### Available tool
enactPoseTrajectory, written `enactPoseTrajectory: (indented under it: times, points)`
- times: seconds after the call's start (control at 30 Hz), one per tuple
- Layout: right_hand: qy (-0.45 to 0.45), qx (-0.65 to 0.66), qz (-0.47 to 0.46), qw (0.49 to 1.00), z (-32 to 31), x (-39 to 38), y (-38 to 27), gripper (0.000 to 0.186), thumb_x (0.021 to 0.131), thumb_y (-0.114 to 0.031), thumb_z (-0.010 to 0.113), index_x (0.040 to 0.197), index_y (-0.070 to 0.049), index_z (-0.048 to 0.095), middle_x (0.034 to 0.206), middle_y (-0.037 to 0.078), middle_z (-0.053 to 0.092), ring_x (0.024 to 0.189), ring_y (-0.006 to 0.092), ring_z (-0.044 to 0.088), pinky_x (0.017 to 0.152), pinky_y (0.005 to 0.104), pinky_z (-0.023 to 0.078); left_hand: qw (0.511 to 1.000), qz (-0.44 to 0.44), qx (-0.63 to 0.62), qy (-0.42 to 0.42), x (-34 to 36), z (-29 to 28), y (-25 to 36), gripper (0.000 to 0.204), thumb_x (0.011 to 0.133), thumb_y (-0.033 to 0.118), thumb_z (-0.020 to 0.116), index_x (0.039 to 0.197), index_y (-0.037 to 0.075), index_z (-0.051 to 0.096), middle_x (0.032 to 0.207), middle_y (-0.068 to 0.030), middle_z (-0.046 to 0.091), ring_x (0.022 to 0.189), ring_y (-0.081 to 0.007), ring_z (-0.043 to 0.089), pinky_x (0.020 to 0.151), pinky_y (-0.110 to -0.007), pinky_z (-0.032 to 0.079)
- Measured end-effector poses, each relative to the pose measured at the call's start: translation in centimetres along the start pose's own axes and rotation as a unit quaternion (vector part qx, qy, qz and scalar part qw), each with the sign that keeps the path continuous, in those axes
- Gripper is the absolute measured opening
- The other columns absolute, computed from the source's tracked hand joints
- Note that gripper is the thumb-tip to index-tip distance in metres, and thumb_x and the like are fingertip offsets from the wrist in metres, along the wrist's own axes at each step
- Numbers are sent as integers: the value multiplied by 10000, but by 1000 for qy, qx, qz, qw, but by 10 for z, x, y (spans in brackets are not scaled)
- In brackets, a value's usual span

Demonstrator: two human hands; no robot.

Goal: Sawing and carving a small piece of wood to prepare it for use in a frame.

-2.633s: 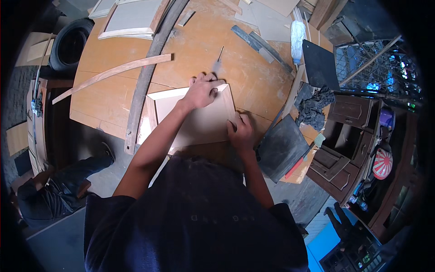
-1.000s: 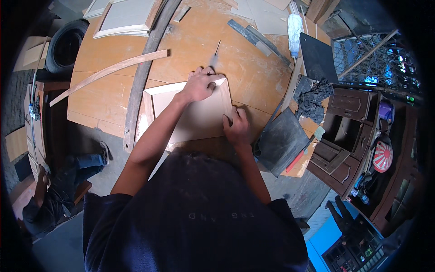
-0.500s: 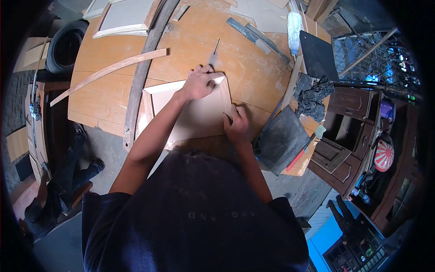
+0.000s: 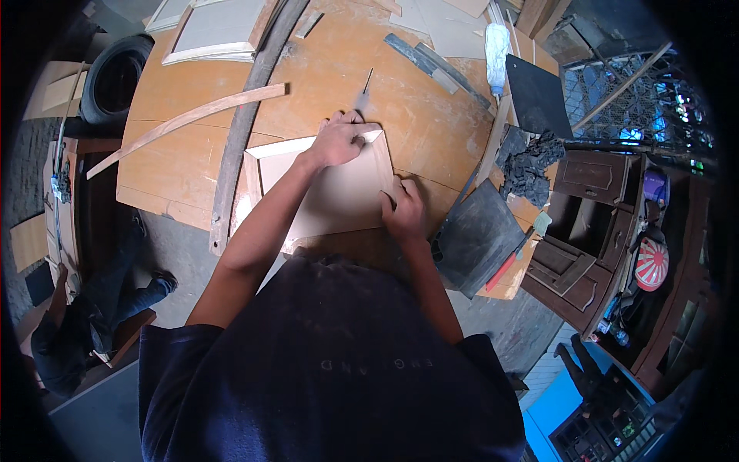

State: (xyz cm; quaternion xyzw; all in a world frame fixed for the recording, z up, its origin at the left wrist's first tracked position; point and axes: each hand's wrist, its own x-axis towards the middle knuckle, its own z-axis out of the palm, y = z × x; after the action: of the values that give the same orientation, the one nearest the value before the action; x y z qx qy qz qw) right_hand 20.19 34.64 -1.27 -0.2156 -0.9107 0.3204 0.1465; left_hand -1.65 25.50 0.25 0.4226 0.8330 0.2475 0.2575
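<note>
A pale wood frame with a beige panel inside (image 4: pixel 323 200) lies on the orange wooden table (image 4: pixel 185 92) in front of me. My left hand (image 4: pixel 337 141) grips its top edge near the upper right corner, fingers curled over the wood. Lower down on the right side, my right hand (image 4: pixel 404 209) holds the frame's edge with bent fingers. Just beyond the left hand lies a thin dark tool (image 4: pixel 369 81). A long grey plank (image 4: pixel 231 182) runs along the frame's left.
A curved strip (image 4: pixel 185 117) and stacked frames (image 4: pixel 212 31) lie left and back. Dark boards (image 4: pixel 477 239), crumpled dark material (image 4: pixel 531 165) and a white bottle-like item (image 4: pixel 496 58) sit right. A co-worker (image 4: pixel 73 331) is at lower left, near a tyre (image 4: pixel 115 81); a dark cabinet (image 4: pixel 585 231) stands right.
My hands stay on the frame with little movement; the whole view has shifted slightly since the earliest frame. The co-worker at lower left has shifted their legs and arm.
</note>
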Motion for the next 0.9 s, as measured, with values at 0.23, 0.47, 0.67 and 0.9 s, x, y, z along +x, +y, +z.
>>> enactPoseTrajectory:
  times: [0.23,0.47,0.67,0.9]
  points:
    - [-30,18,3,999,-5,5,1,440,834,-184,685,1172,85,604,1011,211,577,955,388,594,838,453,495,1000,6,-9,8,4,4,-7,510,804,142,563,1268,327,660,1151,-17,584,1174,-248,467,1028,-424,304]
    - [-38,30,0,999,-9,20,0,475,738,-147,790,1131,71,637,976,220,618,917,387,624,806,427,509,1000,9,-18,15,10,4,-8,542,770,140,555,1263,335,663,1158,-20,585,1181,-250,462,1040,-425,298]
    - [-83,47,11,995,-18,24,0,449,738,-167,793,1117,30,652,1004,220,627,922,391,626,815,431,512,1000,4,-10,13,8,5,-9,525,789,141,588,1286,301,647,1113,-47,582,1163,-267,484,1027,-428,324]
    - [-75,46,32,996,-12,18,-2,503,755,-201,768,1161,52,611,1094,258,600,1029,433,593,884,471,490,1000,-1,-15,17,9,8,-12,520,781,130,585,1270,293,658,1118,-48,587,1166,-268,484,1034,-421,325]
